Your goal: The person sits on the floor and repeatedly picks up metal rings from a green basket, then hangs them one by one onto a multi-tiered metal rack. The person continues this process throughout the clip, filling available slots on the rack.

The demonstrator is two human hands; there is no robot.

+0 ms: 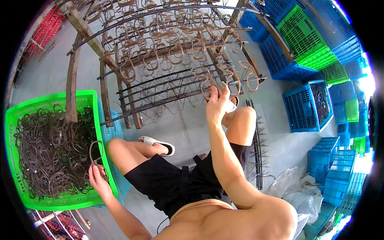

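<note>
My left hand (98, 179) pinches a thin brown looped piece (95, 152) above the right side of a green plastic crate (100, 120). A tangled heap of similar looped pieces (54, 150) fills the crate. Farther forward, my right hand (218, 100) has its fingers closed around another brown looped piece (201, 72) at the lowest front rod (180, 95) of a wooden rack. Its fingers partly hide that piece and the hook there. More looped pieces (233, 78) hang from the rod to the right of this hand.
The wooden rack (72, 78) carries rows of rods with hanging pieces and bare wire hooks. Hooked rods (258, 156) lie on the floor to my right. Blue crates (303, 105) and green crates (306, 39) are stacked at right, near clear plastic bags (297, 192).
</note>
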